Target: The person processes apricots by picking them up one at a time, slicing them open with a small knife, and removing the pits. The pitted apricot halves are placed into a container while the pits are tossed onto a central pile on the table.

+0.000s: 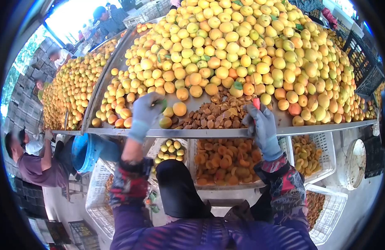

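Note:
My right hand point(262, 130), in a grey-blue glove, is closed around a small knife with a red handle point(256, 102); its thin blade points up toward the apricot heap point(242, 50). Smeared by motion, my gloved left hand point(146, 111) hovers over the table's near edge, its fingers curled, with something green at the fingertips. What it holds I cannot tell. Loose apricots point(179, 108) lie just right of it. Between my hands, a pile of brown apricot pits point(217, 112) rests on the metal table point(192, 132).
Below the edge stand a crate of halved apricots point(228, 183), a crate of small yellow-green fruit point(153, 178) and a crate of cut pieces point(328, 160). A blue barrel point(81, 153) is at left, a white bucket point(356, 163) at right. Other people point(44, 162) work at left.

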Tool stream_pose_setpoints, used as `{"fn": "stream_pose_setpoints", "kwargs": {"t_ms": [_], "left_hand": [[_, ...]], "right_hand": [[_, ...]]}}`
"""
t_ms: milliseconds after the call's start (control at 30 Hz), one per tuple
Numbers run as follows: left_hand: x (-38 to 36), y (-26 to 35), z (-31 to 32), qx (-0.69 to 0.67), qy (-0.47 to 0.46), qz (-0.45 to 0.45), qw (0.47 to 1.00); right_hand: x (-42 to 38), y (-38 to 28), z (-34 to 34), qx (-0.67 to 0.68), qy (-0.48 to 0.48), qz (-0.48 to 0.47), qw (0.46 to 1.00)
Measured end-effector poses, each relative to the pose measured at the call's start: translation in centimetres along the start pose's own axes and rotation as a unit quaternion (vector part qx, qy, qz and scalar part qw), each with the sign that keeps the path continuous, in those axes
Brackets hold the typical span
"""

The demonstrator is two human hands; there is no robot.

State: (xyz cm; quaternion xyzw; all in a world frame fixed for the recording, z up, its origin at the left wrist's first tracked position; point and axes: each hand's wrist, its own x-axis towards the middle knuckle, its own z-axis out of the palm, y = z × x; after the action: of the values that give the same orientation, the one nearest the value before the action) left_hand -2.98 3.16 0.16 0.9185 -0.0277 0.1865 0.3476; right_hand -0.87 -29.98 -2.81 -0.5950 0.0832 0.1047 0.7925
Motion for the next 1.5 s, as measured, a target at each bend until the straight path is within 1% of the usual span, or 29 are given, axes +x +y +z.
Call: {"fn": "stream_pose_setpoints", "kwargs": {"t_ms": [67,133,200,233,367,433,467,567,600,667,700,733,767,833,867,933,1033,1067,1133,1167,1200,1233,1267,1300,1333,1367,1400,1433,1500], "left_hand": [[-2.8,1.1,-3.3,-0.011,-0.087,-0.034,0.996],[-5.0,0.4,-5.3,-0.017,-0.098,-0.043,0.994],[-5.7,0.1,-6.9,-0.012,-0.082,-0.132,0.988],[-5.9,-0.9,-7.3,-0.078,-0.07,-0.152,0.983],[-5.3,-2.5,-7.0,-0.1,-0.078,-0.173,0.977],[-4.9,-4.1,-6.1,0.12,-0.079,-0.12,0.982],[-4.5,-4.2,-6.0,0.12,-0.078,-0.121,0.982],[-3.2,-4.4,-5.7,0.378,-0.004,0.012,0.926],[-2.6,-4.5,-5.5,0.379,-0.007,0.01,0.925],[-1.2,-4.8,-4.4,0.361,0.074,0.049,0.928],[-0.4,-4.7,-3.5,0.362,0.071,0.049,0.928],[0.4,-4.4,-2.2,0.221,0.038,-0.008,0.975],[1.2,-4.2,-0.8,0.073,0.004,-0.065,0.995],[3.0,-4.3,2.5,0.081,-0.062,-0.086,0.991],[3.6,-4.2,4.2,0.08,-0.063,-0.086,0.991],[4.7,-4.1,7.1,0.201,-0.083,-0.069,0.974],[6.0,-4.2,8.9,0.21,-0.107,-0.133,0.963],[6.2,-4.6,9.1,0.209,-0.108,-0.129,0.963],[6.1,-5.5,9.1,0.101,0.024,-0.049,0.993],[5.9,-3.7,8.4,-0.129,0.007,-0.158,0.979],[5.8,-3.3,8.0,-0.127,0.006,-0.156,0.98],[5.7,-3.1,7.5,-0.35,-0.013,-0.18,0.919],[5.6,-2.7,7.0,-0.554,-0.032,-0.195,0.808],[5.2,-1.2,6.7,-0.671,-0.07,-0.188,0.714],[4.8,0.5,6.7,-0.672,-0.074,-0.185,0.714],[4.4,2.6,6.7,-0.71,-0.08,-0.174,0.678],[4.1,3.9,6.9,-0.746,-0.087,-0.163,0.64],[3.7,4.5,7.4,-0.767,-0.129,-0.106,0.619],[2.7,6.5,8.3,-0.771,-0.121,-0.094,0.618]], "right_hand": [[0.0,0.0,0.0,-0.001,0.008,0.009,1.0],[0.0,0.0,0.0,-0.006,0.007,0.008,1.0],[0.1,0.5,-0.1,-0.001,0.001,0.015,1.0],[0.1,0.5,-0.1,-0.005,0.0,0.002,1.0],[0.1,0.4,0.0,-0.003,0.0,-0.014,1.0],[0.1,0.4,0.0,-0.002,-0.003,-0.02,1.0],[0.1,0.3,0.0,-0.003,-0.003,-0.023,1.0],[-0.1,0.6,-0.2,0.001,-0.015,-0.049,0.999],[-0.1,0.6,-0.2,0.003,-0.029,-0.077,0.997],[-0.1,0.4,-0.1,-0.005,-0.024,-0.075,0.997],[0.0,0.4,0.0,-0.01,-0.018,-0.055,0.998],[0.0,0.3,0.0,-0.015,-0.011,-0.036,0.999],[0.0,0.2,0.1,-0.016,-0.01,-0.035,0.999],[-0.2,0.0,0.3,-0.026,0.006,-0.023,0.999],[-0.2,0.0,0.3,-0.027,0.007,-0.023,0.999],[-0.1,0.0,0.3,-0.03,-0.001,-0.035,0.999],[0.2,-0.1,0.3,-0.032,0.005,-0.006,0.999],[0.3,-0.1,0.2,-0.031,0.008,-0.009,0.999],[0.4,0.1,0.2,-0.018,0.013,0.002,1.0],[0.3,0.2,0.1,-0.003,0.008,-0.016,1.0],[0.1,0.3,0.1,0.0,0.009,-0.016,1.0],[0.1,0.4,0.2,0.007,-0.001,-0.037,0.999],[0.0,0.4,0.4,0.013,-0.01,-0.059,0.998],[-0.1,0.4,0.5,0.015,-0.008,-0.062,0.998],[-0.2,0.4,0.5,0.013,-0.055,-0.082,0.995],[-0.3,0.4,0.5,0.009,-0.101,-0.102,0.99],[-0.4,0.5,0.5,0.008,-0.095,-0.107,0.99],[-0.5,0.8,0.5,0.017,-0.121,-0.12,0.985],[-1.2,0.3,0.6,-0.004,-0.143,-0.137,0.98]]}}
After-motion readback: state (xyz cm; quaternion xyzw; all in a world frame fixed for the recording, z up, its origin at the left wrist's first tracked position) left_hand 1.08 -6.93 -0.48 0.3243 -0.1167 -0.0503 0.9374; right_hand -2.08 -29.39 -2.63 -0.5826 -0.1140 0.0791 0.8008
